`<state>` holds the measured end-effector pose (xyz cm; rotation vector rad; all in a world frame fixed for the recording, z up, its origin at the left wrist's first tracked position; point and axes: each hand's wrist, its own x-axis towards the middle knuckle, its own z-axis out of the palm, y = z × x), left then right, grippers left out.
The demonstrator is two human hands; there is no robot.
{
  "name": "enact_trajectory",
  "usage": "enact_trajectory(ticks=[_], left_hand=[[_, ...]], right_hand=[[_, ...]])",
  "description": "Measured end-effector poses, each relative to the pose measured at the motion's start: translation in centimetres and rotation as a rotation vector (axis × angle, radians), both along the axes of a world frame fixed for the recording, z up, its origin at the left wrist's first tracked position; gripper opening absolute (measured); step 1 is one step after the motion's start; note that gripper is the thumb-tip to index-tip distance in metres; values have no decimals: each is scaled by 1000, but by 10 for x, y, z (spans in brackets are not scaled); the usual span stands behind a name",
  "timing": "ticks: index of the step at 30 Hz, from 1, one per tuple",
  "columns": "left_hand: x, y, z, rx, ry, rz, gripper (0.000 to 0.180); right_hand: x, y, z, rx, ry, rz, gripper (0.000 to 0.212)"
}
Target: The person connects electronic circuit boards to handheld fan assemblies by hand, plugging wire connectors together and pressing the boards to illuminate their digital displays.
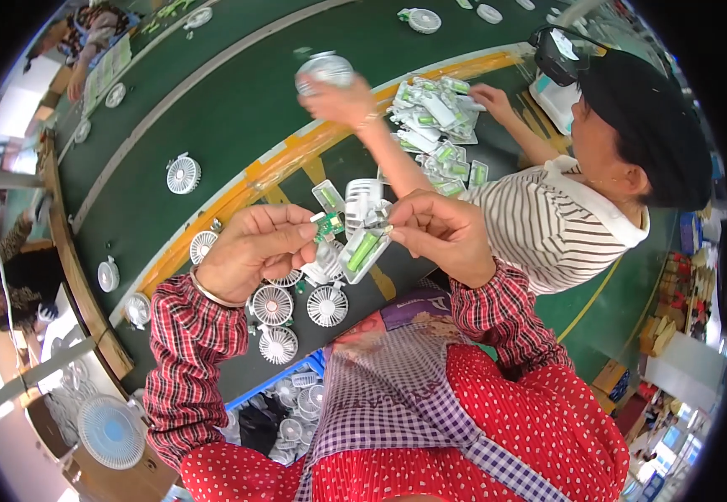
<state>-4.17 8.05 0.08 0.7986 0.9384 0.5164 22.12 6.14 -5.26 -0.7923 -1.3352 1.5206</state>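
Observation:
My left hand [256, 244] is closed, pinching a small green circuit board [328, 226] between thumb and fingers. Close beside it, my right hand [449, 236] has thumb and forefinger together at the upper end of a white plastic battery case [351, 272]. In that case lies a green cylindrical battery [365, 249], and thin dark wires show near the fingertips. Exactly how the right fingers grip is partly hidden. Behind and below the hands lie white parts and several small white fan heads [327, 306] on the dark bench.
A co-worker in a striped top [539, 222] sits at the right, one hand [340, 102] blurred with a white fan. A pile of white cases with green batteries [439, 113] lies before them. More fans [183, 174] rest on the green conveyor [238, 109]. A blue crate [317, 366] stands below.

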Motion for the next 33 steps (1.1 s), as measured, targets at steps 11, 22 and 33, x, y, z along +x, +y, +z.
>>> enact_trajectory(ticks=[11,22,33], left_hand=[[15,-13,6,-11,-52,-35,15],[20,-38,5,-81,-200,6,15],[20,-64,0,-102,-224,136,13]], right_hand=[[8,-2,14,-38,81,112,16],[18,-8,11,-142,396,223,15],[25,-7,14,-77,340,248,16]])
